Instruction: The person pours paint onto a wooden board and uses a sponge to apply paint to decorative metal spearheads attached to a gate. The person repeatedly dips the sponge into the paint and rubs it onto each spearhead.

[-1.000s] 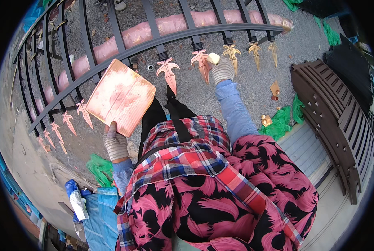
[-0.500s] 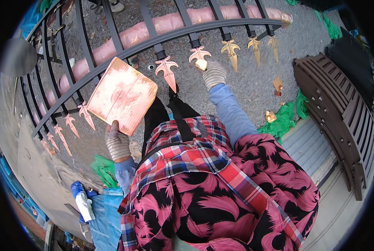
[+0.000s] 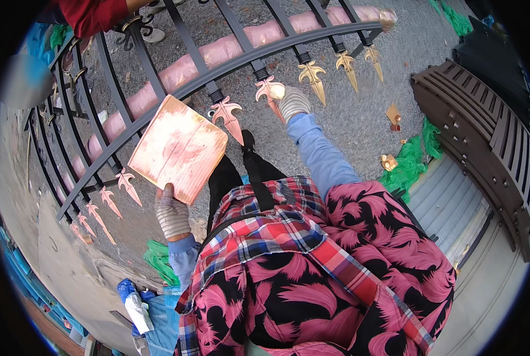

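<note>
My small pale sponge (image 3: 277, 92) is far from me, at a pink spike (image 3: 267, 88). My right hand (image 3: 294, 104) has its fingers closed around it. Nearer, on the left, my left hand (image 3: 172, 215) pinches the near corner of a pink-smeared board (image 3: 179, 148). The spike sticks out from a black fence (image 3: 236, 62).

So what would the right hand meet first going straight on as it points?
Probably the pink spear-shaped finial, by the pale block in the right hand; whether they touch is unclear.
</note>
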`<state>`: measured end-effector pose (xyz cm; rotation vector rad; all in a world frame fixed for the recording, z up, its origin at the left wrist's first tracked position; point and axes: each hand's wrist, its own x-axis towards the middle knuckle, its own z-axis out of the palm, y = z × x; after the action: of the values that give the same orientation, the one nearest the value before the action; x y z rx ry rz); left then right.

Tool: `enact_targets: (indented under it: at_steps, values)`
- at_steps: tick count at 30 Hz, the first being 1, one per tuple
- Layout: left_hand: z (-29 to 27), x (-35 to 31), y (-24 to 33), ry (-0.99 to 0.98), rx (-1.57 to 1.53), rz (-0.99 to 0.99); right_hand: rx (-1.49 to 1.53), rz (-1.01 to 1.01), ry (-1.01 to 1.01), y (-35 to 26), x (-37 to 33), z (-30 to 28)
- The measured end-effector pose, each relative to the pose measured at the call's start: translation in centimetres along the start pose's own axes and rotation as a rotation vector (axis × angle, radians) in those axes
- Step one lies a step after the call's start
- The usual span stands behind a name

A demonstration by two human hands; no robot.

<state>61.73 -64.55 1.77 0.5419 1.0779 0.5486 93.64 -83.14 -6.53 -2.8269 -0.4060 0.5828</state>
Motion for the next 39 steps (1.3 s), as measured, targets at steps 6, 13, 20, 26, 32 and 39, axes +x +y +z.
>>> enact_targets:
  at_steps: [6, 13, 20, 26, 32, 39]
  values:
    - [0.7, -0.3, 0.2, -0.045, -0.013, 0.039, -0.055, 0.175, -0.251, 8.8, -4.6, 3.5]
    - [-0.1, -1.1, -0.7, -0.041, 0.026, -0.046, 0.059, -0.082, 0.011, 0.6, -3.0, -1.5]
    - [1.9, -0.7, 0.4, -0.134, 0.097, -0.141, 0.108, 0.134, -0.056, 8.6, -7.6, 2.7]
    - [2.1, -0.9, 1.2, -0.240, 0.103, -0.222, 0.098, 0.657, -0.017, 18.5, -17.9, -1.5]
    - [2.5, -1.1, 0.9, -0.251, 0.008, -0.284, 0.487, 0.780, 0.339, 21.9, -18.4, -0.9]
    - [3.5, 0.4, -0.2, -0.164, -0.088, -0.067, 0.680, 0.617, 0.309, 17.1, -9.1, -8.2]
